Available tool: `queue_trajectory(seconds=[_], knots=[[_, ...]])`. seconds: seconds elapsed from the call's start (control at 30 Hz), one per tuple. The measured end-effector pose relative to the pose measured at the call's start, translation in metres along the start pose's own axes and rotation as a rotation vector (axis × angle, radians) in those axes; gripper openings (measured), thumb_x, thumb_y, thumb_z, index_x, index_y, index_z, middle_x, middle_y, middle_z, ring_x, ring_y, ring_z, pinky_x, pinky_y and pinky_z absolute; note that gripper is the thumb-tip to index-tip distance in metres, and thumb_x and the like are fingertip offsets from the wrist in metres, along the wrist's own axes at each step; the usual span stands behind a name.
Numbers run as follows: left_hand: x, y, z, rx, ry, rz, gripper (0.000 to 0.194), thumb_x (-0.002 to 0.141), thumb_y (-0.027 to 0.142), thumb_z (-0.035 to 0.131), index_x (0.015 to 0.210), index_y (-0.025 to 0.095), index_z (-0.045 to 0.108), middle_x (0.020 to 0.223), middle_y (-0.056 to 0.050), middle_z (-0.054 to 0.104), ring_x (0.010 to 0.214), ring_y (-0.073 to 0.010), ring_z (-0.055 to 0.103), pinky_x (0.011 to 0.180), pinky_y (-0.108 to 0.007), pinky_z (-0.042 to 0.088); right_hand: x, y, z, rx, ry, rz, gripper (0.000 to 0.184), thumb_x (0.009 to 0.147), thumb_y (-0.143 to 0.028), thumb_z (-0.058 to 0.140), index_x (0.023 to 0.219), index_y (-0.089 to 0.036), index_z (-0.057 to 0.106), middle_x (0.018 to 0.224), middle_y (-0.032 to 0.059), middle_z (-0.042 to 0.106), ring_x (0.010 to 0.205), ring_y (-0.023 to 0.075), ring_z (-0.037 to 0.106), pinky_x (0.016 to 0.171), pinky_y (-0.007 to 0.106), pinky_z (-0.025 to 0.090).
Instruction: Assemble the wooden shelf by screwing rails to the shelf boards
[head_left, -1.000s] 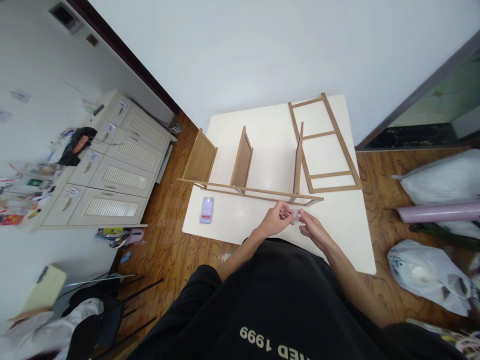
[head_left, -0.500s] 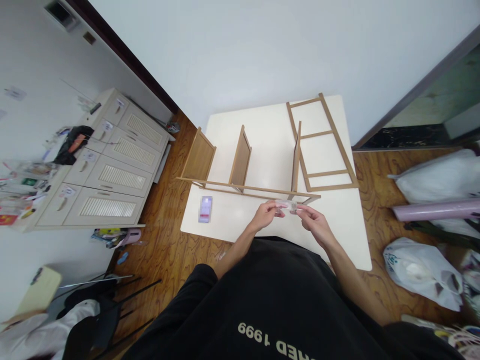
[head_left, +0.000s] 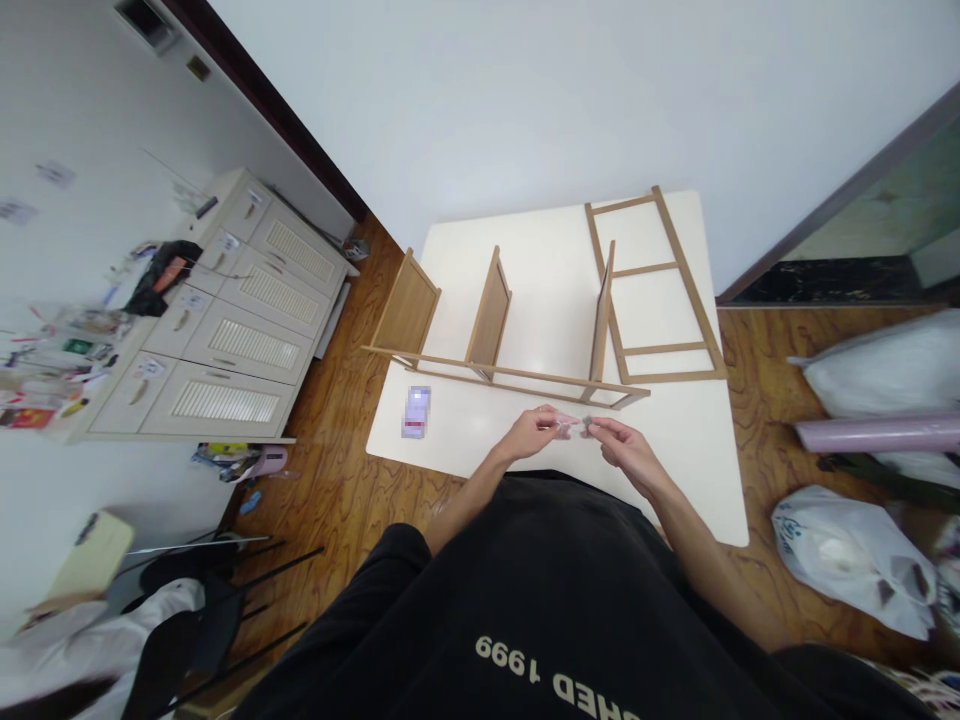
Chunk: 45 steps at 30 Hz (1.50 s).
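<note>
A small clear plastic bag (head_left: 568, 426) with pinkish marks is held over the near part of the table. My left hand (head_left: 529, 433) pinches one end of it, fingers closed. On the other side, my right hand (head_left: 628, 452) pinches the bag's far end, where small greyish pieces show by the fingertips; what they are is too small to tell. Just beyond both hands lies a wooden shelf frame (head_left: 536, 378) on its side, with three brown boards (head_left: 489, 308) standing up from it. A separate ladder-like wooden side frame (head_left: 691, 275) lies flat behind to the right.
A phone (head_left: 415, 412) with a blurred screen lies on the white table (head_left: 457, 440) at left. The wall runs along the table's back. A white cabinet (head_left: 225, 330) stands left. Plastic bags (head_left: 847, 560) and a pink roll (head_left: 877, 433) lie on the floor at right.
The plastic bag looks more bunched up between my fingers, and the greyish pieces now sit closer to my right fingertips. The view has shifted slightly; the frames stay in place.
</note>
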<state>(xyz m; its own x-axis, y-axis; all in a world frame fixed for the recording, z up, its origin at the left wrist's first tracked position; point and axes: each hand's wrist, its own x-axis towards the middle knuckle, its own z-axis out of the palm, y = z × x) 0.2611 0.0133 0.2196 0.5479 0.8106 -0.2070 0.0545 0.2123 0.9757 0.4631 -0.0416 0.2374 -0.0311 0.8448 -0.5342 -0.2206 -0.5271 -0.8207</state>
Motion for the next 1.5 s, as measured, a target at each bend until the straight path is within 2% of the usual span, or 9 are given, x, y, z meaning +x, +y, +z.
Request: queue_trajectory(seconds=[0.37,0.5,0.63,0.87,1.03,1.13,1.23,1.33,1.5], knots=[[-0.003,0.006,0.006,0.005,0.051,-0.032,0.043,0.078,0.048,0.077,0.098,0.009,0.078,0.098,-0.014,0.076,0.081,-0.0191,0.073,0.082,-0.032,0.058,-0.003,-0.008,0.004,-0.116,-0.006,-0.065,0.047,0.062,-0.057,0.082,0.088,-0.019,0.071,0.081,0.0019,0.070,0.049,0.0050,0.028,0.044,0.025,0.020],[0.000,0.005,0.009,-0.048,0.079,-0.062,0.050,0.073,0.052,0.079,0.097,0.008,0.078,0.092,-0.013,0.077,0.076,-0.0187,0.072,0.079,-0.032,0.058,-0.002,-0.012,0.004,-0.205,0.019,-0.142,0.048,0.065,-0.062,0.078,0.084,-0.019,0.070,0.078,0.0024,0.068,0.057,0.0095,0.046,0.050,0.025,0.035],[0.001,0.002,0.010,-0.058,0.046,-0.132,0.055,0.071,0.054,0.080,0.101,0.007,0.077,0.089,-0.013,0.077,0.078,-0.0183,0.071,0.075,-0.030,0.057,0.000,-0.017,0.001,-0.354,-0.011,-0.245,0.050,0.068,-0.067,0.074,0.081,-0.018,0.071,0.084,0.0064,0.070,0.083,0.0203,0.062,0.071,0.031,0.049],[-0.001,0.006,0.012,0.118,0.087,-0.041,0.040,0.078,0.045,0.076,0.103,0.013,0.078,0.108,-0.013,0.076,0.097,-0.0209,0.071,0.080,-0.027,0.057,0.004,-0.020,-0.003,-0.444,-0.058,-0.218,0.051,0.070,-0.068,0.071,0.087,-0.019,0.074,0.086,0.0087,0.076,0.086,0.0251,0.069,0.081,0.037,0.052],[-0.002,0.007,0.011,0.139,0.184,-0.029,0.034,0.081,0.043,0.071,0.096,0.014,0.079,0.099,-0.011,0.078,0.083,-0.0174,0.073,0.076,-0.027,0.058,0.007,-0.013,-0.002,-0.366,-0.030,-0.224,0.046,0.072,-0.062,0.072,0.091,-0.020,0.073,0.090,0.0086,0.077,0.087,0.0238,0.069,0.079,0.036,0.053],[-0.001,0.006,0.009,0.060,0.212,-0.042,0.040,0.078,0.047,0.074,0.096,0.011,0.078,0.097,-0.013,0.078,0.083,-0.0186,0.073,0.077,-0.029,0.059,0.008,-0.005,-0.002,-0.261,0.036,-0.179,0.048,0.069,-0.060,0.074,0.093,-0.019,0.072,0.089,0.0088,0.077,0.069,0.0177,0.064,0.059,0.030,0.049],[-0.001,0.005,0.009,-0.014,0.201,-0.078,0.045,0.074,0.050,0.078,0.094,0.010,0.077,0.091,-0.013,0.078,0.078,-0.0193,0.073,0.074,-0.030,0.059,0.008,0.002,-0.004,-0.174,0.039,-0.090,0.049,0.067,-0.056,0.077,0.097,-0.018,0.070,0.081,0.0059,0.075,0.048,0.0077,0.042,0.042,0.024,0.029],[0.000,0.003,0.011,-0.054,0.203,-0.103,0.046,0.072,0.051,0.079,0.092,0.009,0.076,0.089,-0.013,0.077,0.074,-0.0189,0.073,0.070,-0.029,0.058,0.008,0.006,-0.005,-0.074,0.025,-0.030,0.047,0.065,-0.052,0.078,0.097,-0.018,0.068,0.069,0.0008,0.070,0.043,0.0043,0.026,0.041,0.024,0.017],[0.003,-0.001,0.016,-0.047,0.208,-0.118,0.043,0.076,0.048,0.077,0.094,0.010,0.074,0.092,-0.012,0.077,0.077,-0.0180,0.073,0.071,-0.029,0.059,0.008,0.008,-0.005,0.043,0.029,0.007,0.044,0.063,-0.051,0.079,0.092,-0.020,0.065,0.061,-0.0032,0.062,0.043,0.0038,0.023,0.044,0.024,0.015]])
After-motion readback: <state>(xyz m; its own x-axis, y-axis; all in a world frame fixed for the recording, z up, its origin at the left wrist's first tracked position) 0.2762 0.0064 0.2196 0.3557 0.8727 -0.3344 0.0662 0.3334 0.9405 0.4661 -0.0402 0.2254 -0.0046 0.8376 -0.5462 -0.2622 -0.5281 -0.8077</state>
